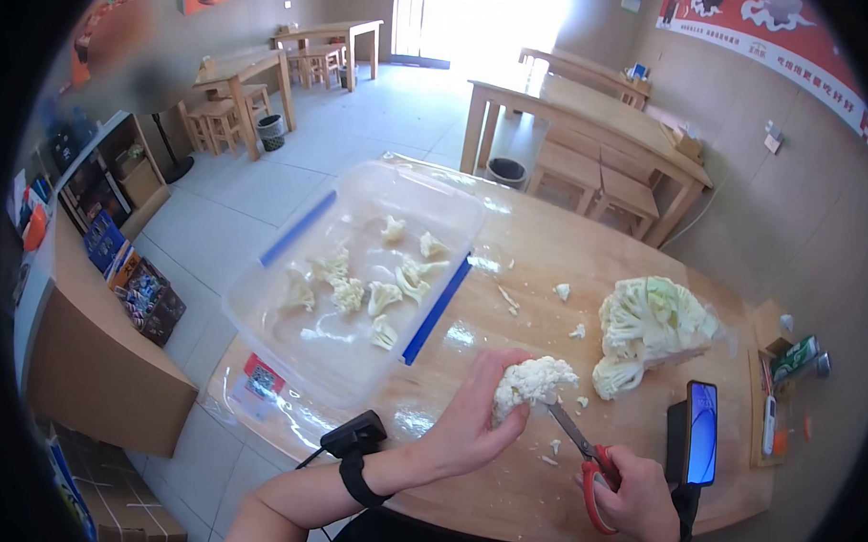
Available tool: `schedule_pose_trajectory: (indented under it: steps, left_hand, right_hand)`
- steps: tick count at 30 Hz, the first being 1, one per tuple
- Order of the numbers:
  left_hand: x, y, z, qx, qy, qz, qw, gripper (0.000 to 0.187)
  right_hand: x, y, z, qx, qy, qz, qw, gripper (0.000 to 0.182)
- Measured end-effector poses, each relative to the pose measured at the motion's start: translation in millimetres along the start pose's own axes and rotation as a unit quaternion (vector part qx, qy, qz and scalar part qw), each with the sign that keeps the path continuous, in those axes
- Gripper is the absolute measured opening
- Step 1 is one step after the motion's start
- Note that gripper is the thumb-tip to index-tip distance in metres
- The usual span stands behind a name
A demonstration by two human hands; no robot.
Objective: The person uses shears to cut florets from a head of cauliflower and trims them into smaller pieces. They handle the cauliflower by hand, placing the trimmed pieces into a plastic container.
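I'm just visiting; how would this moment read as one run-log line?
left hand: holds cauliflower piece | right hand: red-handled scissors, blades at that piece | plastic box: cut florets inside | larger cauliflower: on table

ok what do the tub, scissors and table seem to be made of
Tub: likely smooth plastic, cloudy but see-through, since colours beneath show faintly; its blue side strips look plastic too.
Scissors: probably metal blades, judging by their dull grey sheen, with smooth red handles, likely plastic.
Table: pale brown, perhaps wood; glare and edge wrinkles suggest a clear glossy cover.
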State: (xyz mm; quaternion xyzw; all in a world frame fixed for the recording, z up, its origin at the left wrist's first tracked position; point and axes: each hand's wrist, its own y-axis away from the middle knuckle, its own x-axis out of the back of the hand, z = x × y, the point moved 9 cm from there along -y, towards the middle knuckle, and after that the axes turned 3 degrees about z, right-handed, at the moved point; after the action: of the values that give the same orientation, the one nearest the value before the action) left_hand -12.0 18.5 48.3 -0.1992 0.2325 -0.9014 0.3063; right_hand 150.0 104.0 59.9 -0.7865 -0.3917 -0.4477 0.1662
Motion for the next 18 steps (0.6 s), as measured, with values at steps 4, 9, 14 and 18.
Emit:
schedule_pose_trajectory:
  steps: [4,9,14,18]
  left_hand:
    - [-8,8,-25,0.159,0.14,-0.032,0.977,0.041]
    - [-6,11,-47,0.177,0.226,0.024,0.958,0.035]
    - [-28,14,-38,0.258,0.339,-0.067,0.902,0.035]
    - [-34,16,-30,0.239,0.288,-0.114,0.92,0.038]
  right_hand:
    - [1,2,1,0.027,0.004,0.03,0.999,0.027]
    - [22,9,28,-0.045,-0.048,0.035,0.997,0.021]
    - [13,-14,4,0.042,-0.274,0.122,0.953,0.039]
    - [-11,-37,-5,0.097,-0.364,0.116,0.919,0.043]
